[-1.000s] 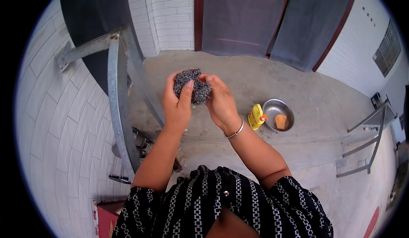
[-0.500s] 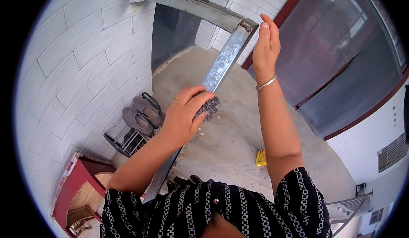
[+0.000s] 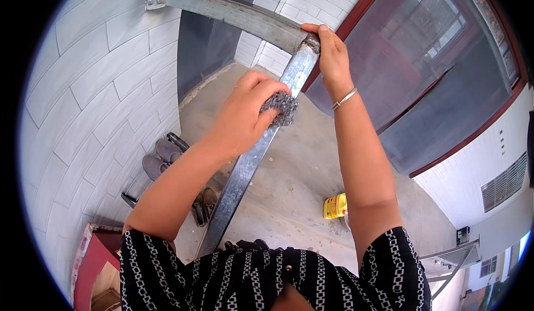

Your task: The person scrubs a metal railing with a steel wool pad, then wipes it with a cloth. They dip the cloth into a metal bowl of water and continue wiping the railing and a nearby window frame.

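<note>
Scrubber look: a grey steel-wool scouring pad (image 3: 280,108), tangled and wiry, bunched into a rough ball with only its outer half showing past the fingers.
Scrubber place: pinched in the left hand (image 3: 245,116) and pressed against the face of the metal bar (image 3: 253,155), just below the right hand.
Bar look: a flat, dull grey galvanised strip with streaks and a worn sheen, joined at its top end to a second grey bar (image 3: 233,15) that runs off to a bracket on the tiled wall (image 3: 83,88).
Bar direction: its long axis slants from the person's lap, below the left hand, up and to the right to the joint under the right hand; the upper bar leads from that joint up and to the left.
Left hand pose: closed around the pad, knuckles up, fingers curled over it, forearm rising from the lower left across the bar.
Right hand (image 3: 328,49) pose: wrapped over the joint where the two bars meet, fingers hooked over the top, gripping it; arm stretched straight upward, a thin silver bangle (image 3: 345,97) on the wrist.
Below the left hand: dark sandals (image 3: 161,158) on the concrete floor (image 3: 289,183).
Below the right arm: a yellow bottle (image 3: 335,206) on the floor, beside the elbow.
</note>
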`<state>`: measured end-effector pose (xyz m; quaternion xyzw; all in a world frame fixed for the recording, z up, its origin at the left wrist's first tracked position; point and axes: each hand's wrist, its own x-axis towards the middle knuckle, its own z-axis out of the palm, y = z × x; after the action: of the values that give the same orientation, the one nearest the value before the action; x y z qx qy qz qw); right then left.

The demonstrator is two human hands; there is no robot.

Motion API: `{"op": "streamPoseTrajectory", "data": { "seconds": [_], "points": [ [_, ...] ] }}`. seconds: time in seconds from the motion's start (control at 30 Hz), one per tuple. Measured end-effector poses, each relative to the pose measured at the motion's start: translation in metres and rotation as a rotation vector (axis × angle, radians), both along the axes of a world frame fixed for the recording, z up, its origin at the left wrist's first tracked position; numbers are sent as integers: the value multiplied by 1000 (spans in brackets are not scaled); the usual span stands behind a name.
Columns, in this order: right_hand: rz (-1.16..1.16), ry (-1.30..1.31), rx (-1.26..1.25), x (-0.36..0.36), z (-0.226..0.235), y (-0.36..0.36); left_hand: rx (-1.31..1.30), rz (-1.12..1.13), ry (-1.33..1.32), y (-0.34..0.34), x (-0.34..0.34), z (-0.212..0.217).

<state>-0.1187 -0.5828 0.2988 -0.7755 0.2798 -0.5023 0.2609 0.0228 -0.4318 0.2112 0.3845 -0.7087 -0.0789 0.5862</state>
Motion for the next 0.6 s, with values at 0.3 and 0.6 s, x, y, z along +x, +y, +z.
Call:
{"op": "streamPoseTrajectory", "data": {
  "seconds": [0.3,0.6],
  "points": [
    [7,-31,15,5,-7,1,-87,74,-42,-7,0,3],
    [219,-258,57,36,-15,6,-134,-61,324,-82,19,47]
  ]
}}
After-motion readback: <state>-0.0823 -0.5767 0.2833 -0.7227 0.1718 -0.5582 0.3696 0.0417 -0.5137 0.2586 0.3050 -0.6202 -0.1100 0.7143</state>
